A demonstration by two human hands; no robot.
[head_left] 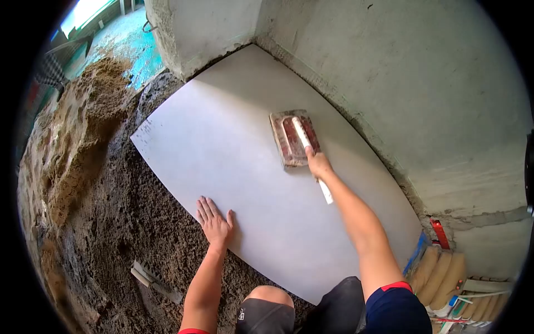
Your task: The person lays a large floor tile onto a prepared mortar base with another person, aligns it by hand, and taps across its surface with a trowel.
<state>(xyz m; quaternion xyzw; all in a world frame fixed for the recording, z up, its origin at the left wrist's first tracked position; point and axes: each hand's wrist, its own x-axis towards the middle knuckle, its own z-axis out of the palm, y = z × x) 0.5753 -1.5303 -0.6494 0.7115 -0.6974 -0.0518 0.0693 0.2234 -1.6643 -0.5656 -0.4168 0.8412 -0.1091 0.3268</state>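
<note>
A large pale tile lies on dark, crumbly mortar, its far corner against the wall corner. My left hand rests flat on the tile's near left edge, fingers stretched and thumb apart. Around a white handle, the fingers of my right hand are closed. That handle runs over a flat, rectangular, mortar-stained block with a reddish face, on or just above the tile's middle. Whether handle and block are one piece, I cannot tell. A trowel lies on the mortar left of my left arm.
Bare grey walls border the tile's far and right sides. Heaped sandy mortar rises at the left, with a turquoise floor patch behind. At lower right are a red object and stacked tan packs.
</note>
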